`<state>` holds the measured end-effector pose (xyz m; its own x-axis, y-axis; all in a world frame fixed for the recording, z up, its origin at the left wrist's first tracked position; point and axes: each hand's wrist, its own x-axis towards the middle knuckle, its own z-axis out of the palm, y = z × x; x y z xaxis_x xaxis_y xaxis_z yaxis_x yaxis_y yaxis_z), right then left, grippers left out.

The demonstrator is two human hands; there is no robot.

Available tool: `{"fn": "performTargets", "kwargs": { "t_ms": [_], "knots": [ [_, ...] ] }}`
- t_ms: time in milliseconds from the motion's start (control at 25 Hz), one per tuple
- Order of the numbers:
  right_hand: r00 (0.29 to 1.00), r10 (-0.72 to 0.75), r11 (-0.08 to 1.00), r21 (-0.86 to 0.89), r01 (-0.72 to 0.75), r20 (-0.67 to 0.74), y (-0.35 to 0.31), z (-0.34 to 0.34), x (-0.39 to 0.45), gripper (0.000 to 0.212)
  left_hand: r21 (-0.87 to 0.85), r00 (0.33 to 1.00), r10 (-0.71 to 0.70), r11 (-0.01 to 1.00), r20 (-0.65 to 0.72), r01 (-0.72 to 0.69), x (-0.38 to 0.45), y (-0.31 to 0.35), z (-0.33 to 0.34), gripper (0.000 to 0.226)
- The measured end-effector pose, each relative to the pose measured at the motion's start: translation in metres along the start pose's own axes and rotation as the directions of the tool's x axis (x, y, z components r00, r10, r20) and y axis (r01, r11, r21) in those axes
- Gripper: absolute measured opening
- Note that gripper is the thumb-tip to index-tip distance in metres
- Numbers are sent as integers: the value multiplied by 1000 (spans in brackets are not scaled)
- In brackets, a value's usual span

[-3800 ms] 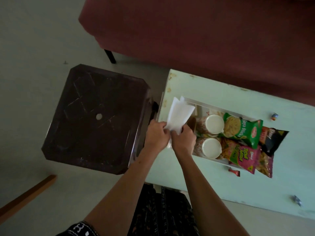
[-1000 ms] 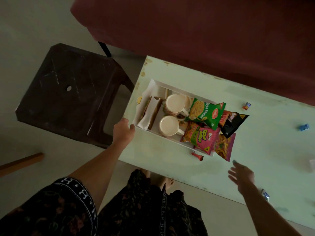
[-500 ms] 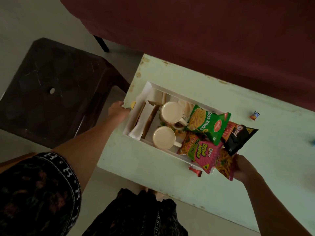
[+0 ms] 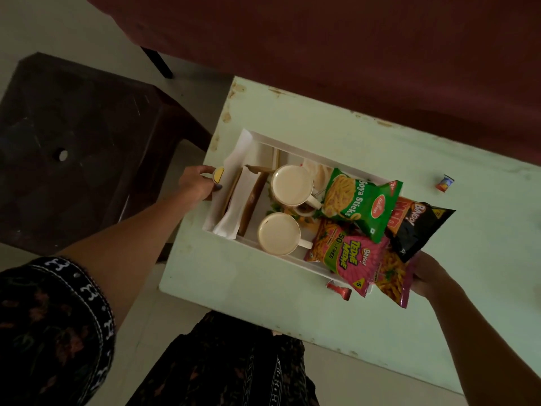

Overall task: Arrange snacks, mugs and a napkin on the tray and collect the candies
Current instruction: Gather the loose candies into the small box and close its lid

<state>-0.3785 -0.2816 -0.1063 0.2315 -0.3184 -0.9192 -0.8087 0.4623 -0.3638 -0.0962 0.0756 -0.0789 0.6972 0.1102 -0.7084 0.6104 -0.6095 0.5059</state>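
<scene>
— Head view looks down on a pale green table (image 4: pixel 292 312). Where is the tray?

— The white tray (image 4: pixel 265 251) lies near the table's 9 o'clock end. At each short end of it there is one hand.

— What does the left hand do?

— The left hand (image 4: pixel 199 184) is at the tray's 9 o'clock end. Its fingers are curled together around the tray edge, just beside a small yellow piece (image 4: pixel 218 174); I cannot tell what this piece is.

— And the right hand?

— The right hand (image 4: pixel 430 276) is at the 4 o'clock end, partly under the snack packets. The fingers are hidden there, so I cannot tell whether they are clamped on the tray or apart.

— What lies in the tray?

— A folded white napkin (image 4: pixel 237 206) lies along the 9 o'clock side. Beside it two mugs (image 4: pixel 291 184) stand upright, one at 12 o'clock from the other. Toward 3 o'clock the packets lie in a pile: a green packet (image 4: pixel 358 203) on top, a pink packet (image 4: pixel 348 257) at 6 o'clock from it, and a black packet (image 4: pixel 415 230) hanging over the tray end.

— The candies?

— A red candy (image 4: pixel 339 290) lies on the table, touching the tray's near edge. Another candy (image 4: pixel 444 183) lies well apart, at 2 o'clock from the tray.

— Something more?

— A dark stool (image 4: pixel 73 148) stands at 9 o'clock from the table, and a red sofa (image 4: pixel 322 48) at 12 o'clock.
</scene>
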Motion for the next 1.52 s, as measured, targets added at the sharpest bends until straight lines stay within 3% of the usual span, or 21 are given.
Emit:
{"fn": "performTargets", "kwargs": {
  "t_ms": [200, 400, 680, 1000, 1280, 1520],
  "knots": [
    [990, -55, 994, 91, 67, -127, -2, -1, -12, 19, -5, 1000, 5, 1000, -15, -5, -9, -4, 0, 45],
    [988, -91, 989, 105, 105, -128, 2, -42, -29, 28, -56, 1000, 12, 998, 10, -11, -44, -3, 23, 46],
    [980, -176, 984, 0, 177, -95, 7, -146, -29, 24, -118, 999, 34, 993, 24, -31, -110, 10, 96, 46],
    [970, -238, 970, 35, 239, -42, 29, -226, -5, 24, -71, 996, 90, 994, 23, -88, -138, 26, 169, 41],
    [962, -270, 962, 49, 268, 42, 42, -250, 16, 27, -43, 997, 78, 996, -4, -78, -138, 13, 199, 36],
    [954, -300, 954, -33, 299, -29, 44, -250, 23, 28, -37, 997, 72, 997, -18, -73, -135, 9, 206, 33]
  ]
}}
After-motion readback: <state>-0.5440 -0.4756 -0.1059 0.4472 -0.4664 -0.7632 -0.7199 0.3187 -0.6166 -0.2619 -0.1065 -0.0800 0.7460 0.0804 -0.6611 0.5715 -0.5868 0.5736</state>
